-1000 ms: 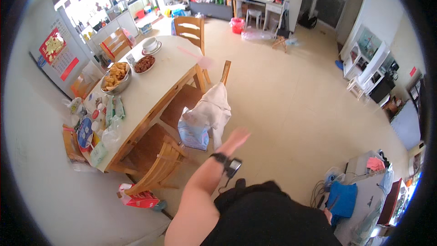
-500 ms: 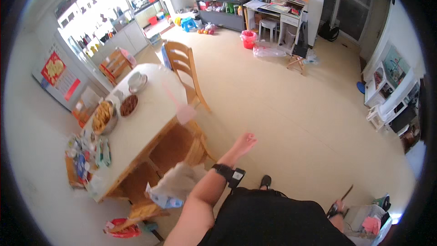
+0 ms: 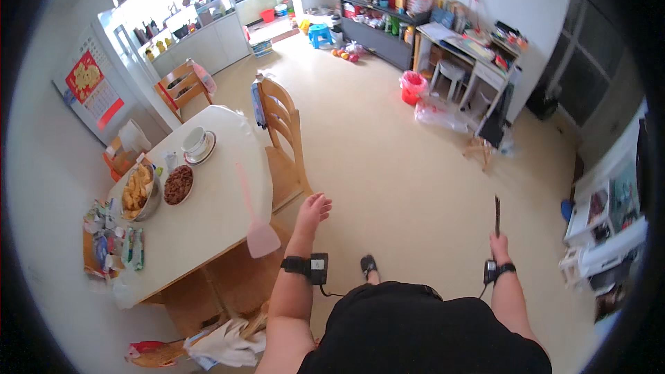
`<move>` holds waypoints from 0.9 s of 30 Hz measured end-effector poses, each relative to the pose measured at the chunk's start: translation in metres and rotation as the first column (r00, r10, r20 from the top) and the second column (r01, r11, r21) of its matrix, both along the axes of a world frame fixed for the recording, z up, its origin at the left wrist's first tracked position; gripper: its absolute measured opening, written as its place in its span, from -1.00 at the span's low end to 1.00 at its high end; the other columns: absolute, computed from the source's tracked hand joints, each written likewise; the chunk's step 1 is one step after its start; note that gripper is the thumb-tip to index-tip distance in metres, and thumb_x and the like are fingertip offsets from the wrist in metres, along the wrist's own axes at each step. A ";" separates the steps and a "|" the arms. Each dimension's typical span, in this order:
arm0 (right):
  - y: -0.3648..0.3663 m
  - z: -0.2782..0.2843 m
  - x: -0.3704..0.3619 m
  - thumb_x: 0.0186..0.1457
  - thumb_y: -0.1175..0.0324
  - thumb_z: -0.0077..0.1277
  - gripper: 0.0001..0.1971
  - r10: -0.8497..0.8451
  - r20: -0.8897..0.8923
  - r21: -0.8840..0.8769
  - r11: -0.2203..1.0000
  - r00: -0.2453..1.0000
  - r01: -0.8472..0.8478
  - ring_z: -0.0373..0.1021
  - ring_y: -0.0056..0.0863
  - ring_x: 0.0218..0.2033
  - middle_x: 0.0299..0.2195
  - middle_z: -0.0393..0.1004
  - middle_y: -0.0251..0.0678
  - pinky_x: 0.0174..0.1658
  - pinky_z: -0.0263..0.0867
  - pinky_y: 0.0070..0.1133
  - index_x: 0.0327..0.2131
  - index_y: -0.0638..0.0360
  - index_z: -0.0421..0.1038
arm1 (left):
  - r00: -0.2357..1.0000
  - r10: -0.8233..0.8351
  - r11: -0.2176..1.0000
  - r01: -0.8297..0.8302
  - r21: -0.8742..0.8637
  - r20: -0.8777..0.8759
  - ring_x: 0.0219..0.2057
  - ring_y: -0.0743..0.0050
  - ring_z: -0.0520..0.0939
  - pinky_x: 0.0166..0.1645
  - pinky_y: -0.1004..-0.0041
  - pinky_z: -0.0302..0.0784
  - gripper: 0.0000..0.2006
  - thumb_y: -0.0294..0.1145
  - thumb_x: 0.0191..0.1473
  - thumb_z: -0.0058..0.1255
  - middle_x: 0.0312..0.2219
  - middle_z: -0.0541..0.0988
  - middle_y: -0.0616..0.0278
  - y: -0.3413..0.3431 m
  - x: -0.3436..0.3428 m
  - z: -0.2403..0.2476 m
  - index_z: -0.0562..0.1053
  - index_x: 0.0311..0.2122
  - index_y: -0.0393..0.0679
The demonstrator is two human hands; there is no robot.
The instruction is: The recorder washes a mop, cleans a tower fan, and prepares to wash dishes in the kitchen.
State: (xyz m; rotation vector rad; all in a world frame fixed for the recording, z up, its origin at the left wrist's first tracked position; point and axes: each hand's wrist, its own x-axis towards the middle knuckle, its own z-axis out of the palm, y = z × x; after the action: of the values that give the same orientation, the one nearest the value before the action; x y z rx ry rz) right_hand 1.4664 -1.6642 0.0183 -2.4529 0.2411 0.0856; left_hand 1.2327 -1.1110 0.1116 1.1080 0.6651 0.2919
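My left hand (image 3: 316, 210) is in the air beside the dining table (image 3: 220, 187), holding nothing, its fingers loosely apart. A pale pink fly swatter (image 3: 263, 237) lies at the table's edge to the left of that hand, its head jutting past the rim. Out to the right, my right hand (image 3: 499, 242) is closed around the lower end of a thin dark stick (image 3: 497, 215). The stick points up and away over the floor; its exact kind is too small to make out. Each wrist wears a black strap with a small box.
On the table are a bowl of yellow food (image 3: 138, 191), a plate of dark food (image 3: 179, 185) and a stacked white bowl (image 3: 194, 140). A wooden chair (image 3: 280, 121) stands at its far side. A desk (image 3: 471, 59) and a red bin (image 3: 413, 88) are at the back.
My view has swung left. The right hand has risen and moved forward with the stick, now pointing upward. My left hand is nearer the table, with its fingers looser.
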 end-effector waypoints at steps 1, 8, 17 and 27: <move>-0.010 -0.002 0.006 -0.15 0.19 -0.11 -0.69 0.023 -0.063 -0.004 1.000 0.998 -0.023 0.26 -0.38 -0.69 -0.76 0.30 -0.18 -0.60 0.15 -0.39 -0.66 0.30 0.30 | 0.997 0.064 0.993 -0.059 -0.104 0.039 -0.39 0.51 0.46 -0.34 0.53 0.36 -0.70 -0.27 0.00 -0.17 -0.39 0.46 0.24 0.016 0.015 -0.009 0.26 -0.16 -0.18; -0.150 -0.051 0.032 -0.16 0.32 -0.13 -0.79 -0.324 -0.306 -0.025 0.943 0.895 0.333 0.27 -0.43 -0.71 -0.74 0.31 -0.31 -0.64 0.18 -0.48 -0.56 0.31 0.34 | 0.917 0.384 0.884 -0.332 -0.328 0.106 -0.38 0.53 0.43 -0.32 0.49 0.34 -0.75 -0.28 0.02 -0.19 -0.41 0.43 0.31 0.092 0.157 -0.002 0.28 -0.19 -0.11; -0.048 -0.093 0.222 -0.15 0.25 -0.13 -0.70 -0.208 -0.436 -0.191 0.972 0.876 0.136 0.33 -0.30 -0.55 -0.58 0.37 -0.14 -0.50 0.23 -0.42 -0.49 0.37 0.35 | 0.830 0.521 0.806 -0.403 -0.433 0.197 -0.43 0.57 0.41 -0.32 0.52 0.32 -0.83 -0.29 0.01 -0.17 -0.48 0.42 0.40 0.193 0.311 0.038 0.32 -0.27 -0.05; 0.466 -0.024 0.691 -0.10 0.07 -0.13 -0.59 0.473 0.247 0.053 0.865 0.846 -0.499 0.35 -0.36 -0.56 -0.64 0.38 -0.14 -0.48 0.23 -0.45 -0.47 0.34 0.37 | 0.614 0.730 0.668 -0.545 -0.507 0.302 -0.50 0.61 0.46 -0.39 0.51 0.37 -0.86 -0.26 0.01 -0.18 -0.55 0.48 0.45 0.340 0.384 0.095 0.41 -0.41 -0.03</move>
State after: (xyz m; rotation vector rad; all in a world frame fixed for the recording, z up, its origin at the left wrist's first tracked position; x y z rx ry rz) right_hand 2.1578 -1.1981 -0.0061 -2.3245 -0.4838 0.0358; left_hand 1.6167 -0.7711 0.2063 0.3404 0.6124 1.0135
